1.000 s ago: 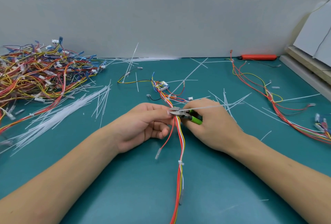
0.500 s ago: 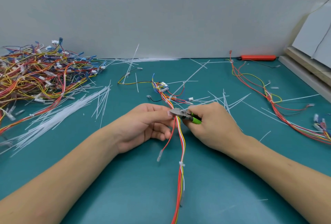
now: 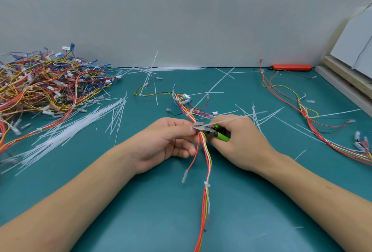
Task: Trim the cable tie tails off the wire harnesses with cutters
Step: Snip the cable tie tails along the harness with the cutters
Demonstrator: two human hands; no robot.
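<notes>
Mid-frame: my left hand (image 3: 167, 141) pinches harness (image 3: 207, 163) at the tie | right hand (image 3: 241, 141) curled round cutters (image 3: 209, 130), blades at tail (image 3: 227, 120) root | I'd cut flush to the tie head, clear of wires, harness steady.

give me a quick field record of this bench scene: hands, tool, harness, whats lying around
left hand: pinches the wire harness at a tie
right hand: grips the green-handled cutters
cutter tip: at the tie, its white tail sticking out to the right
left of bench: pile of harnesses, bundle of loose white ties
right of bench: another harness
back edge: orange tool
surface: teal mat
</notes>
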